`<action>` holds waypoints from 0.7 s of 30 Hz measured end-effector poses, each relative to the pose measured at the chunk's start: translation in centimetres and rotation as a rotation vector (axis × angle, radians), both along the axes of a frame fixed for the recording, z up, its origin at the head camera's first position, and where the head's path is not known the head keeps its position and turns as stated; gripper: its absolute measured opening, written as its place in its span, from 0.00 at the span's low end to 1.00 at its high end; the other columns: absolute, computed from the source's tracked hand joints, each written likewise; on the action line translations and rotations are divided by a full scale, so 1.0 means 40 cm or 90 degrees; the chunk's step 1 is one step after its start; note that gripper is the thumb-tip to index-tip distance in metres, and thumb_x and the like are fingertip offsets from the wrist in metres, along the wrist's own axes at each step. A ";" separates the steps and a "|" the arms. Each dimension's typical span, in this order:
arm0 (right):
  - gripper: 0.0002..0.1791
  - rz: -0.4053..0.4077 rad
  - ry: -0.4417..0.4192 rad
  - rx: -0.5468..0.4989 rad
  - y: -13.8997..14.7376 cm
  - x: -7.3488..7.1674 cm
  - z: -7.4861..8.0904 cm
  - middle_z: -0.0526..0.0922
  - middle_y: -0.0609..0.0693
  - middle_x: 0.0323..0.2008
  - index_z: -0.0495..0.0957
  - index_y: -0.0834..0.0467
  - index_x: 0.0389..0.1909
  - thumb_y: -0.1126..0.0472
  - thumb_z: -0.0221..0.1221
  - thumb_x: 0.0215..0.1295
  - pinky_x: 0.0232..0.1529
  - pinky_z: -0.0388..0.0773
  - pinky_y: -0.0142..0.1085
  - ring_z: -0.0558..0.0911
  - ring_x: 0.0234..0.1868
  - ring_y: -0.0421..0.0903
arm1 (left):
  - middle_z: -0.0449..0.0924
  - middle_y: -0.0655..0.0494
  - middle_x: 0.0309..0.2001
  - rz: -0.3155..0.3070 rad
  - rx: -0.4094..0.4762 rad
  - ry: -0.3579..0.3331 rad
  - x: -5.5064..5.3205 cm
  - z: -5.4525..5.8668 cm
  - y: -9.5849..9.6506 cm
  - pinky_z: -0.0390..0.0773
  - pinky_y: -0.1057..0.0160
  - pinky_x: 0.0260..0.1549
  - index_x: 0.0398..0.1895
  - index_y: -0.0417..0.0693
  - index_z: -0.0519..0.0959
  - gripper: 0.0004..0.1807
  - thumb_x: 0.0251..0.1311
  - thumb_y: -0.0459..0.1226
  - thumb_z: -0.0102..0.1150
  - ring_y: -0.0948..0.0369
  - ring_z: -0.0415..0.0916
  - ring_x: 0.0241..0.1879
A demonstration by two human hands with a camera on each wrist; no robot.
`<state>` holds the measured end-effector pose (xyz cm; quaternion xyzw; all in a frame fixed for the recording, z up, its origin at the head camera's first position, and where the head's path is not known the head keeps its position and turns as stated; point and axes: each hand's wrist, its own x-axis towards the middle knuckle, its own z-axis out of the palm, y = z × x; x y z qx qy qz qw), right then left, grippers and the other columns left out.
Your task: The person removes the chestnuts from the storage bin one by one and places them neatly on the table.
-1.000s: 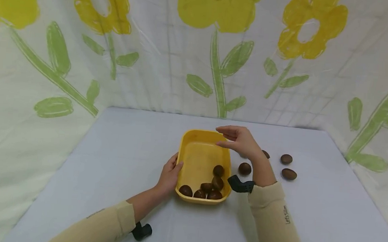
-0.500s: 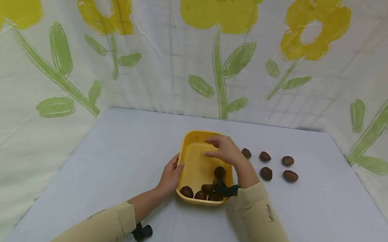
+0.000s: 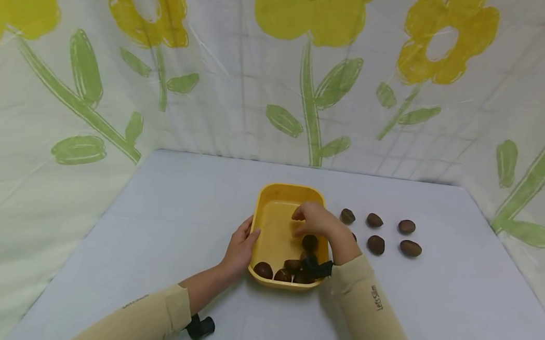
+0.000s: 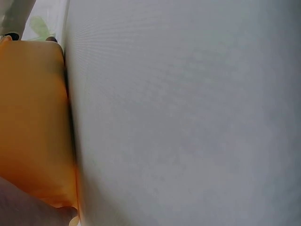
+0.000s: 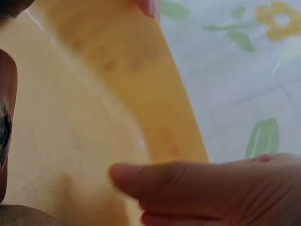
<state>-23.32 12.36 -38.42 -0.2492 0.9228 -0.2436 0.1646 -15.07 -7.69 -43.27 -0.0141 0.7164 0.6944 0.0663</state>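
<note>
Bare right hand (image 3: 315, 220) goes from above the 1 o'clock rim of the yellow, rounded-rectangular plastic tray (image 3: 290, 186) 1.0 s ago to inside it, fingertips near centre. Sits slightly further toward 6 o'clock than at 0.5 s, fingers bent more. Black wrist camera (image 3: 318, 269) shifts toward 9 o'clock, now blocks part of the dark-brown rounded nuts (image 3: 292, 265) at tray's 5 o'clock. Right forearm (image 3: 345, 246) uncovers three brown table nuts (image 3: 375, 245), 2–3 o'clock of tray; mostly hides another (image 3: 354, 237) at 3.

dark "LetsSlim" lettering (image 3: 377, 298) along the right sleeve (image 3: 369, 321), a short dark line of letters (image 3: 135, 301) on the left sleeve (image 3: 143, 318), too slanted to read
</note>
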 end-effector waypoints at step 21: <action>0.14 0.048 -0.048 0.220 -0.030 0.022 0.017 0.70 0.46 0.14 0.76 0.60 0.13 0.67 0.75 0.34 0.17 0.64 0.30 0.66 0.18 0.43 | 0.60 0.41 0.68 0.006 -0.017 -0.002 -0.002 -0.002 0.000 0.65 0.47 0.62 0.71 0.40 0.51 0.27 0.71 0.36 0.37 0.47 0.66 0.62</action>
